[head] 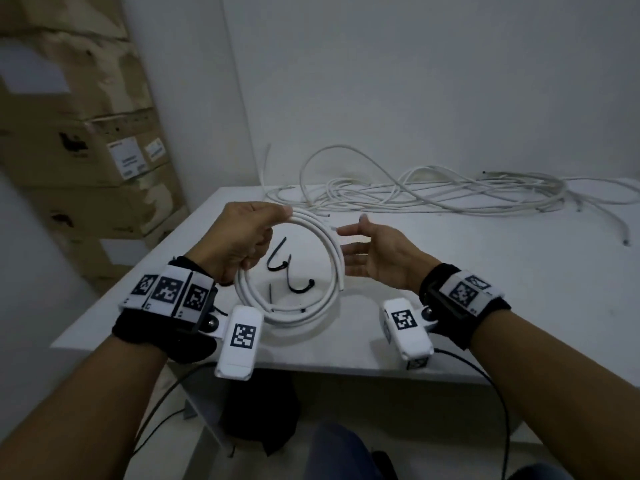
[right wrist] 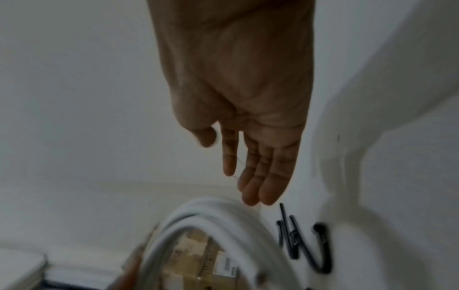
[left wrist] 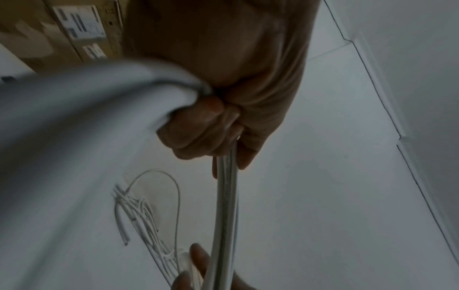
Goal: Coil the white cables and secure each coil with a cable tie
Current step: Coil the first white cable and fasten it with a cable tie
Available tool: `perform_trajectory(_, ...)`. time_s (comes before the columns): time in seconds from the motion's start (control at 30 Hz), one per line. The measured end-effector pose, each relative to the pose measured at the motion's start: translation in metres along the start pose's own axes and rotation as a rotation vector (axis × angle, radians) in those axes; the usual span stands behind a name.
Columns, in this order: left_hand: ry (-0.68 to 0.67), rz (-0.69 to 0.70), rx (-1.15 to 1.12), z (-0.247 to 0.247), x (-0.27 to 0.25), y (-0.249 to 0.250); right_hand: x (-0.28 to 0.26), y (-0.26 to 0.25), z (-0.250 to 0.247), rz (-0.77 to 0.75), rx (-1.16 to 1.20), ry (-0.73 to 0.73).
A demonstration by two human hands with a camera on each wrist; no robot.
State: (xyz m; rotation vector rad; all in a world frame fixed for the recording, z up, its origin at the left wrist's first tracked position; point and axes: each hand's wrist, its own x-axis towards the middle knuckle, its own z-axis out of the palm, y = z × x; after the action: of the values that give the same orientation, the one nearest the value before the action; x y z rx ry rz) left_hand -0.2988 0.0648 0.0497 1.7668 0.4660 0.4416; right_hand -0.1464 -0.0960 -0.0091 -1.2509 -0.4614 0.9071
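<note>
My left hand (head: 247, 237) grips a round coil of white cable (head: 330, 247) at its upper left and holds it upright-tilted above the white table (head: 485, 289). In the left wrist view my curled fingers (left wrist: 198, 129) close round the coil's strands (left wrist: 227, 206). My right hand (head: 374, 254) is open just right of the coil, fingers straight, palm toward it; whether it touches is unclear. The right wrist view shows those straight fingers (right wrist: 263, 176) above the coil (right wrist: 216, 219). Black cable ties (head: 289, 268) lie on the table, seen through the coil, and also show as cable ties (right wrist: 308, 245).
A loose tangle of white cables (head: 433, 192) sprawls along the table's far edge by the wall. Stacked cardboard boxes (head: 79, 150) stand at the left. The table's near edge (head: 311, 368) runs under my wrists, with dark cords hanging below.
</note>
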Motion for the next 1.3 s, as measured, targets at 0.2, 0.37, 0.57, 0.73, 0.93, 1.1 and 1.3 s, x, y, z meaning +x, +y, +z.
perform_trajectory(0.2,0.025,0.004,-0.009,-0.027,0.002,-0.008,0.032,0.014,0.025,0.113,-0.912,-0.202)
perform_trajectory(0.37,0.013,0.014,-0.024,-0.026,0.002,-0.007,0.043,0.017,0.038,0.074,-1.351,-0.204)
perform_trajectory(0.57,-0.009,0.026,-0.040,-0.005,0.004,0.001,0.026,0.009,0.015,0.094,-1.484,-0.121)
perform_trajectory(0.73,-0.052,0.049,-0.043,0.028,0.005,0.011,-0.008,-0.011,-0.021,0.108,-1.414,-0.090)
perform_trajectory(0.93,-0.067,0.056,-0.058,0.077,0.011,0.022,-0.076,-0.072,-0.068,-0.403,-1.375,0.270)
perform_trajectory(1.1,-0.103,0.062,-0.087,0.126,0.021,0.033,-0.135,-0.083,-0.066,-0.711,-1.460,0.109)
perform_trajectory(1.3,-0.207,0.127,-0.074,0.173,0.021,0.048,-0.142,-0.050,-0.073,-0.256,-1.668,-0.159)
